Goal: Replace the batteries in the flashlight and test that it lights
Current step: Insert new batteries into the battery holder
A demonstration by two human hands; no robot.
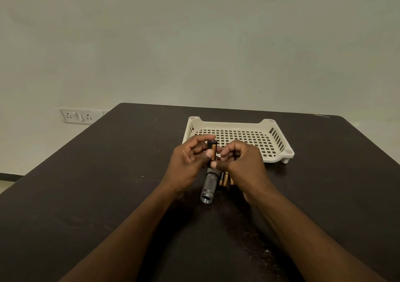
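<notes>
Both hands meet above the middle of the dark tabletop [108,184], just in front of a white slotted tray [279,143] that sits toward the far edge. The left hand [187,162] holds a black battery holder [211,152] upright, its thumb pressed on the front and its fingers curled behind — 1 copper-and-black battery [213,153] shows in the holder's slot. The right hand [240,160] has its fingers curled in, with the fingertips against the holder's right side and lower end; whether it pinches the holder or a battery, or only touches it, cannot be told.

Below the hands, the silver flashlight body [209,187] lies on the tabletop with its open end pointing toward the near edge. Just beside it on the right lie loose batteries [225,179] — at least 2 show, partly hidden under the right hand.

On the wall beyond the tabletop's far left corner there is a white socket plate [76,116].
</notes>
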